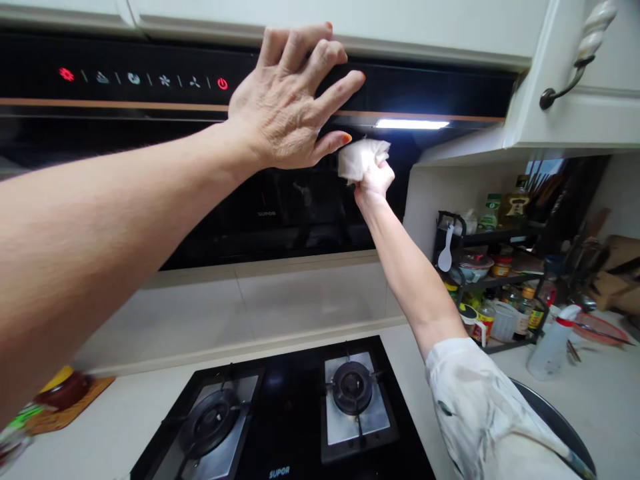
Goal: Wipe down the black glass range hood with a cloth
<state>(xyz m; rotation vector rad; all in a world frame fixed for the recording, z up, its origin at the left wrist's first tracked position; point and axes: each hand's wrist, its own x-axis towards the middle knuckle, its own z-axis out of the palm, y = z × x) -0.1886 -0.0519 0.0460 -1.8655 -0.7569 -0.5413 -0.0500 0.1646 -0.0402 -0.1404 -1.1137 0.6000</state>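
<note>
A black range hood [150, 167] spans the wall above the stove, with lit icons on its top panel. My left hand [290, 100] rests flat against the hood's upper front edge, fingers spread and holding nothing. Just below and to the right, my right hand [373, 181] is raised and closed around a crumpled white cloth [360, 159], which presses against the dark glass of the hood under its lamp [410, 124].
A black two-burner gas stove [295, 413] lies below on the pale counter. A rack of bottles and jars [493, 280] stands at the right, with a white spray bottle [553, 343] beside it. A dark pan rim [560, 420] shows at the lower right. White cabinets [575, 73] hang above.
</note>
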